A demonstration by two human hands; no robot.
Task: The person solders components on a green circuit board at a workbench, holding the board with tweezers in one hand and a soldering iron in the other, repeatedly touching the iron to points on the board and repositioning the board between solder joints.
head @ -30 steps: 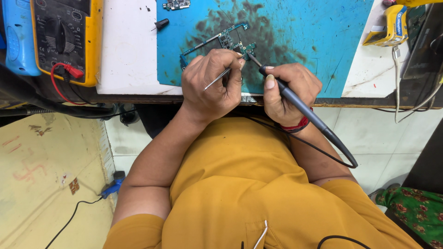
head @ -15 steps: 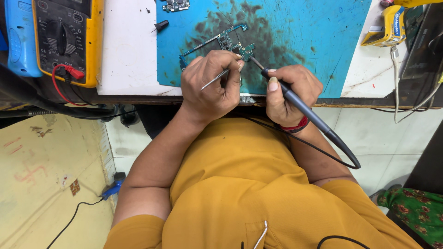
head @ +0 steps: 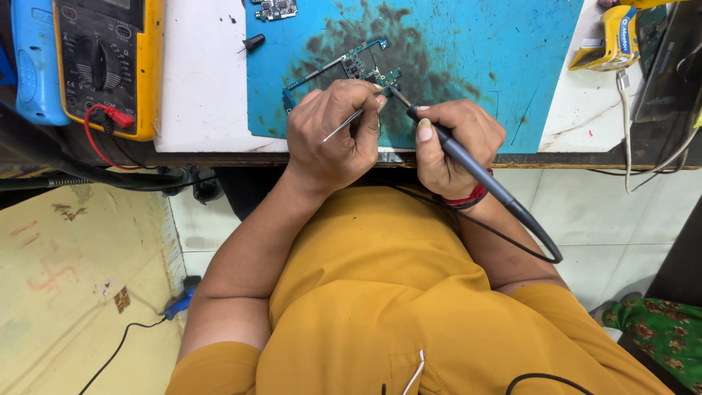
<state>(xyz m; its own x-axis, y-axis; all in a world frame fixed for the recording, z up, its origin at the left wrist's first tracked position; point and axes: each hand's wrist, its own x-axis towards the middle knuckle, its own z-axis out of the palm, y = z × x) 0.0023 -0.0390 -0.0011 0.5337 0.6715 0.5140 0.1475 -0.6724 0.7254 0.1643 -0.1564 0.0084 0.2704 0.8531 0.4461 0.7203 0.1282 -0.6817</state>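
A narrow green circuit board (head: 351,69) lies on a stained blue work mat (head: 468,66). My left hand (head: 333,135) grips thin metal tweezers (head: 353,118), their tips pointing at the board's near end. My right hand (head: 453,143) holds a dark soldering iron (head: 468,164) like a pen; its tip (head: 398,95) meets the board next to the tweezers. The iron's cable loops down past my right forearm.
A yellow multimeter (head: 102,62) with a red plug sits at the left beside a blue device (head: 33,62). A second small board (head: 274,9) and a black probe tip (head: 252,42) lie farther back. A yellow box (head: 610,40) and cables are on the right.
Both hands stay at the board; the iron tip and tweezers shift only slightly. The camera view has barely moved.
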